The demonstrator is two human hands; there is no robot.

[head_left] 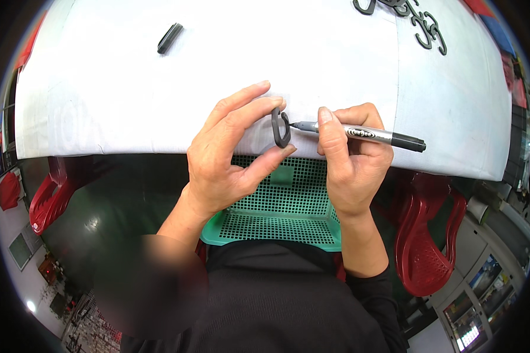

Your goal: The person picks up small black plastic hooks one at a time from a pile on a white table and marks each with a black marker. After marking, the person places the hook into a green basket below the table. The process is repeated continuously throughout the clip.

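Between the thumb and fingers of my left hand [221, 150] is a black curved hook [281, 134], held upright just above the table's near edge. My right hand [354, 156] grips a marker pen [368, 134] with a silver barrel and black end. Its dark tip points left and meets, or nearly meets, the hook's right side; I cannot tell whether they touch. A black pen cap [170, 38] lies apart on the white table cover [118, 88], toward the far left.
Several similar black hooks [427, 32] lie in a loose cluster at the table's far right. Below my hands, a green perforated basket [277, 226] sits at my lap. Red plastic chairs [424, 247] stand at the right and left [59, 197] along the near edge.
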